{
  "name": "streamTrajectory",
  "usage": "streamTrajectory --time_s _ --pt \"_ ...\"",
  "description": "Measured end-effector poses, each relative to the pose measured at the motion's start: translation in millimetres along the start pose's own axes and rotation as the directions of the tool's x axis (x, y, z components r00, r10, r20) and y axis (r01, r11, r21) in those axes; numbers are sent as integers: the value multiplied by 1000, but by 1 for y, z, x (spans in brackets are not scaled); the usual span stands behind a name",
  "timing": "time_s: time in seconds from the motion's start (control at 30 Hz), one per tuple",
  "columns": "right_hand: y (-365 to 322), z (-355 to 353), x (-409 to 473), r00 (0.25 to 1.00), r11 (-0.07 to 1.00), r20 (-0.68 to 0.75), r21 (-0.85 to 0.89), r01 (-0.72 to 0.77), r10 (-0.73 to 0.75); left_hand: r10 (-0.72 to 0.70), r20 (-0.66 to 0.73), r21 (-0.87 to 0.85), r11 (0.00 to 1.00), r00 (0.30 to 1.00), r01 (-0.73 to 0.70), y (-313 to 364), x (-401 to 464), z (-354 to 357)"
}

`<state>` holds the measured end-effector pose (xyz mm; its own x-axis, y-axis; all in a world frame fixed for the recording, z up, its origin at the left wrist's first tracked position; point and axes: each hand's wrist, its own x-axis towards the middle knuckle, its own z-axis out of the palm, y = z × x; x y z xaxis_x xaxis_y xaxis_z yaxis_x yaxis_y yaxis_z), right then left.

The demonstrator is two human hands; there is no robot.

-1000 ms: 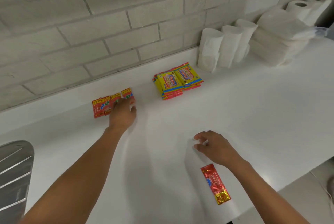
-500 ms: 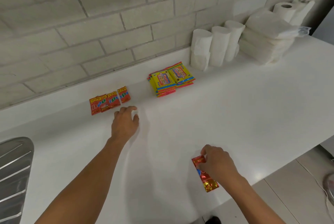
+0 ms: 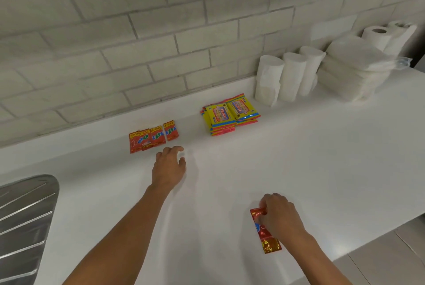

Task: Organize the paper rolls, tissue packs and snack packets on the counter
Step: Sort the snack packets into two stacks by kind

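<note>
1. Right hand (image 3: 279, 214) has come down onto the loose red packet (image 3: 264, 230) at the near table (image 3: 322, 158) edge. A second ago it hovered beyond the packet; now its fingers curl over the top end, pinching it. Packet not yet lifted, as far as can be told.
2. Left hand (image 3: 169, 165) has drawn back from the row of red packets (image 3: 153, 138). It now rests on the table just short of the row, fingers loosely bent, holding nothing.
3. Reading: the row looks settled and the stray packet is the next pickup, likely bound for that row.
4. Stack of yellow packets (image 3: 230, 115) sits right of the row, near the wall.
5. Three wrapped paper rolls (image 3: 287, 76) stand upright beside it. Then come the piled tissue packs (image 3: 354, 73), with more rolls (image 3: 379, 34) behind.
6. Metal drainboard (image 3: 23, 222) at far left, well apart.
7. Path from packet to row: only the left forearm lies near it.
</note>
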<state>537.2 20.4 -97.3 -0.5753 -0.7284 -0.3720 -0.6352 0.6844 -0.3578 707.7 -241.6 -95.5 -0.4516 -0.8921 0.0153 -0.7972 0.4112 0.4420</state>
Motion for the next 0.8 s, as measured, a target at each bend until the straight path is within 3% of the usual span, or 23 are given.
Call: streamTrajectory --time_s 0.23,0.43,0.53,0.63,0.8 --pt "-8 -3 18 999 999 46 24 -21 20 15 -4 -25 1000 1000 -15 -4 6 -2" --pt "-23 -17 41 991 918 135 394 -44 -10 63 5 -90 994 998 -62 -9 18 -5" --pt "-44 -31 53 991 797 130 603 -46 -41 86 2 -149 985 996 -85 -13 27 -8" --pt "-67 -45 64 989 577 134 813 -77 -57 100 -5 -202 974 995 -99 -16 33 -10" --pt "-104 -55 87 983 285 164 949 -135 -78 103 59 -416 907 993 -69 -18 39 -15"
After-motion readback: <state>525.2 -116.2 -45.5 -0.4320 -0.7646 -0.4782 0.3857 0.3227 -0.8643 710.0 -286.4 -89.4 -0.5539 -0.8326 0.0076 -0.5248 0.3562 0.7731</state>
